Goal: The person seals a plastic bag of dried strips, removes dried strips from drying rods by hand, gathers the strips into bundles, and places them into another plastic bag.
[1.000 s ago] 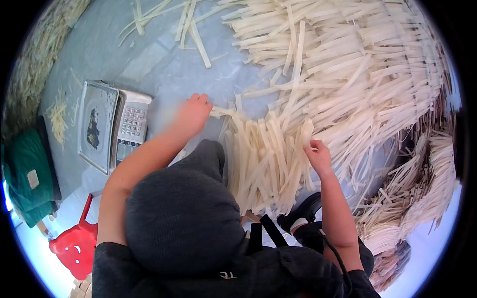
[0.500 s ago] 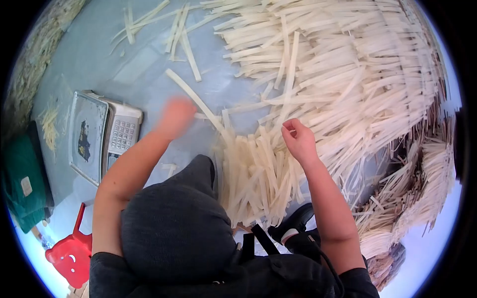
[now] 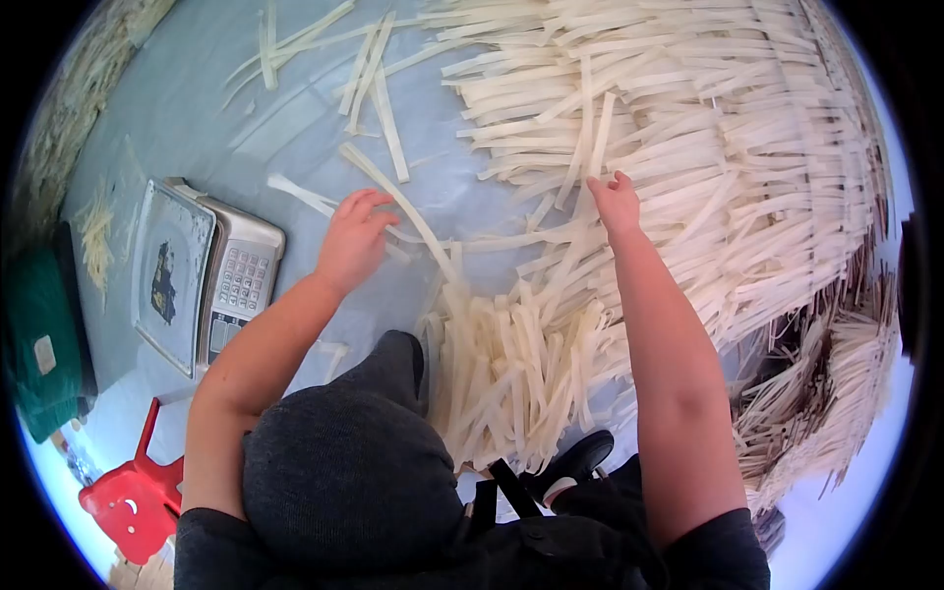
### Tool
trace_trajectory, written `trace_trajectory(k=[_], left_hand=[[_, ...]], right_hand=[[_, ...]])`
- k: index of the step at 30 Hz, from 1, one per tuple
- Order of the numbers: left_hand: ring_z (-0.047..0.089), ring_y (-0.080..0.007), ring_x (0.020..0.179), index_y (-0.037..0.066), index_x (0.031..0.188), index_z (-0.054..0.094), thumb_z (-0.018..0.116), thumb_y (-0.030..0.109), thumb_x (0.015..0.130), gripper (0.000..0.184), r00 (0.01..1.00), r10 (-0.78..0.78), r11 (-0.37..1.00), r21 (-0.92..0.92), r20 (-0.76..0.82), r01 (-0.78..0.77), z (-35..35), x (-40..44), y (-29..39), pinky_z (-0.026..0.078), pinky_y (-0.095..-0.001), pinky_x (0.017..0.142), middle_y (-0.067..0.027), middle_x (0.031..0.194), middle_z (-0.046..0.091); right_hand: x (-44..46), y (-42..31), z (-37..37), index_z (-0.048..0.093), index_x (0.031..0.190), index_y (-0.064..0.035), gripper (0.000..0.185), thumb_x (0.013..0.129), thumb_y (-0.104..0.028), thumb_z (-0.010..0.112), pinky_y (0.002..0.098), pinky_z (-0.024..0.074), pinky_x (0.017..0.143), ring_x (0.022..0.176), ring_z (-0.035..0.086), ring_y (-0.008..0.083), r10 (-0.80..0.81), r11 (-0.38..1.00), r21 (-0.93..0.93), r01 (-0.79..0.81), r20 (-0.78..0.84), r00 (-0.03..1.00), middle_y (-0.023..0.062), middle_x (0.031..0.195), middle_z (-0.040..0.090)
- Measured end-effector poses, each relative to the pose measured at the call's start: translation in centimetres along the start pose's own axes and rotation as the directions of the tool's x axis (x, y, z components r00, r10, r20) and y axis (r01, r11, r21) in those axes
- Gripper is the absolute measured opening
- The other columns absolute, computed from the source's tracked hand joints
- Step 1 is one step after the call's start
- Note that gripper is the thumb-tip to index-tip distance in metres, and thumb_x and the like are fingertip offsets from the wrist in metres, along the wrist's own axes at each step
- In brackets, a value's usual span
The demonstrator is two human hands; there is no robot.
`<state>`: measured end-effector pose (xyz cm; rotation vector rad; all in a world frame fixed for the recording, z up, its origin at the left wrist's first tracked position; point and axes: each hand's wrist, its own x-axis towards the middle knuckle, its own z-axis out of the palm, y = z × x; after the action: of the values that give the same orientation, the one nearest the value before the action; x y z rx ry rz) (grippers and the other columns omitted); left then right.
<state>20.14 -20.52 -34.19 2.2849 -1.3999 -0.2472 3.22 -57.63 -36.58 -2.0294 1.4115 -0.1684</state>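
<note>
My left hand (image 3: 356, 238) is over the grey floor sheet, its fingers a little apart and bent above a pale flat strip (image 3: 300, 193) that passes under it. Another strip (image 3: 403, 211) slants beside its fingertips, down to a loose bundle of pale strips (image 3: 511, 369) in front of my body. Farther right, my right hand (image 3: 617, 202) reaches to the edge of a wide spread of strips (image 3: 728, 147). Its fingertips are apart, close to the lower end of a single upright strip (image 3: 603, 138); whether they touch it is unclear.
A digital scale (image 3: 241, 275) with a worn metal tray stands at the left. Near it are a green bag (image 3: 44, 344) and a red stool (image 3: 138, 506). Scattered strips (image 3: 388, 128) lie at the top. Darker strips (image 3: 826, 383) are heaped at the right.
My right hand has moved up and away from the bundle to the spread strips. Strips now lie across the sheet by my left hand, which has moved slightly left since the first frame.
</note>
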Motion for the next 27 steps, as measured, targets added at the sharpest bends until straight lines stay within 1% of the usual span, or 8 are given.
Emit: trace_trajectory(k=[2, 5, 7, 10, 17, 19, 23, 27], left_hand=[[0.05, -0.0267, 0.121, 0.009, 0.092, 0.067, 0.059, 0.001, 0.074, 0.022, 0.993, -0.083, 0.996, -0.051, -0.089, 0.079, -0.1, -0.9, 0.3, 0.04, -0.0414, 0.101, -0.0081, 0.122, 0.058], [0.062, -0.0281, 0.099, 0.004, 0.093, 0.065, 0.062, 0.017, 0.085, 0.016, 0.929, -0.351, 0.927, -0.179, -0.117, 0.328, 1.0, -1.5, -0.1, 0.048, -0.0405, 0.085, -0.0128, 0.104, 0.065], [0.066, -0.0291, 0.072, -0.001, 0.093, 0.062, 0.054, 0.05, 0.091, 0.052, 0.402, -0.781, 0.331, -0.229, 0.477, 0.915, 2.0, -1.8, -1.9, 0.051, -0.0395, 0.072, -0.015, 0.078, 0.066], [0.062, -0.0292, 0.054, -0.005, 0.093, 0.06, 0.04, 0.071, 0.088, 0.079, 0.478, -0.725, 0.483, -0.128, 0.495, 0.866, 2.2, -1.1, -4.4, 0.051, -0.0394, 0.062, -0.0141, 0.062, 0.062], [0.068, -0.0292, 0.07, -0.003, 0.098, 0.06, 0.047, 0.074, 0.082, 0.079, 0.455, -0.753, 0.558, 0.096, 0.476, 0.824, 0.7, 7.0, -4.6, 0.052, -0.0397, 0.07, -0.018, 0.076, 0.067], [0.067, -0.0307, 0.087, -0.002, 0.104, 0.057, 0.055, 0.068, 0.08, 0.074, 0.672, -0.67, 0.732, 0.132, 0.313, 0.668, 2.7, 7.3, -4.4, 0.051, -0.0409, 0.078, -0.0197, 0.093, 0.068], [0.065, -0.0319, 0.099, -0.002, 0.107, 0.054, 0.063, 0.06, 0.079, 0.068, 0.619, -0.69, 0.693, 0.093, 0.376, 0.715, 3.7, 7.3, -4.7, 0.05, -0.0418, 0.083, -0.0198, 0.106, 0.066], [0.065, -0.0315, 0.087, 0.001, 0.106, 0.054, 0.07, 0.051, 0.078, 0.06, 0.626, -0.725, 0.629, -0.094, 0.287, 0.772, 3.1, 5.0, -5.3, 0.051, -0.0404, 0.079, -0.0163, 0.092, 0.066]], right_hand=[[0.3, -0.4, 1.1, 0.055, 0.123, -0.0007, 0.06, 0.076, -0.035, 0.072, 0.0382, 0.0468, 0.093, 0.105, 0.06, 0.0335, -0.006, 0.997, -0.073, 0.003, -0.038, 0.999, 0.0192, 0.119, 0.06], [-1.6, -4.2, 0.4, 0.058, 0.115, 0.0005, 0.051, 0.078, -0.032, 0.07, 0.0389, 0.0455, 0.096, 0.108, 0.058, 0.0325, -0.151, 0.832, -0.541, 0.124, -0.005, 0.989, 0.0187, 0.116, 0.06], [-0.9, -4.1, 0.3, 0.065, 0.103, -0.0026, 0.035, 0.08, -0.028, 0.065, 0.0406, 0.0477, 0.092, 0.104, 0.06, 0.0335, -0.145, 0.738, -0.654, 0.168, 0.089, 0.985, 0.0173, 0.11, 0.062], [-0.6, -3.8, 1.1, 0.069, 0.092, -0.0078, 0.023, 0.081, -0.026, 0.06, 0.0417, 0.0503, 0.086, 0.1, 0.062, 0.0337, -0.166, 0.764, -0.591, 0.258, 0.205, 0.964, 0.0147, 0.107, 0.064], [-10.1, -4.2, 6.4, 0.065, 0.086, -0.0086, 0.021, 0.083, -0.028, 0.058, 0.0455, 0.0507, 0.071, 0.081, 0.064, 0.0359, -0.256, 0.925, -0.107, 0.363, 0.531, 0.808, 0.0153, 0.081, 0.067], [-10.7, -5.9, 5.7, 0.065, 0.086, -0.0082, 0.021, 0.084, -0.028, 0.059, 0.0446, 0.0508, 0.07, 0.08, 0.064, 0.0359, -0.262, 0.945, -0.042, 0.324, 0.497, 0.827, 0.015, 0.081, 0.067], [-7.7, -7.3, 3.5, 0.065, 0.089, -0.0082, 0.022, 0.085, -0.028, 0.059, 0.0425, 0.0509, 0.068, 0.077, 0.064, 0.0352, -0.328, 0.944, 0.077, 0.321, 0.326, 0.887, 0.014, 0.081, 0.067], [-2.0, -7.2, 0.2, 0.066, 0.1, -0.0087, 0.028, 0.083, -0.032, 0.062, 0.0412, 0.0516, 0.075, 0.084, 0.065, 0.0351, -0.208, 0.938, -0.215, 0.272, 0.279, 0.938, 0.0149, 0.088, 0.069]])
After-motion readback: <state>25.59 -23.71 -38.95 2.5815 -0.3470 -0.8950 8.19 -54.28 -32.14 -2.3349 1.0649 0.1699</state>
